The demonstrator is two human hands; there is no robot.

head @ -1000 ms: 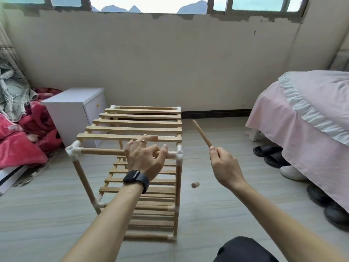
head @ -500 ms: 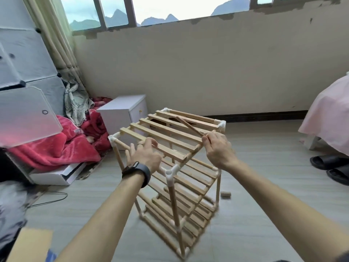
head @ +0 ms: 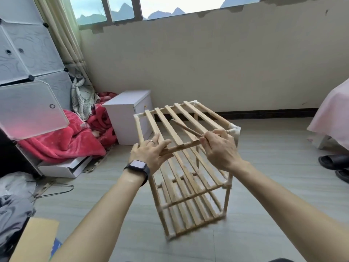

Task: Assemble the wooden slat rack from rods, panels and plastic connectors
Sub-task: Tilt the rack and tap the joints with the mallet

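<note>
Below both grips, the rack (head: 188,195) is set on the floor (head: 273,205), three slatted tiers and white connectors (head: 235,129) already joined. Its near top rail (head: 186,145) is clasped by the left hand (head: 149,154); one loose rod (head: 186,128), judged still unfitted, is pinched by the right hand (head: 221,148).

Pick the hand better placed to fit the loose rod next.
Right. The right hand holds the loose rod above the top slats; the left hand grips the front rail of the rack, steadying it.
</note>
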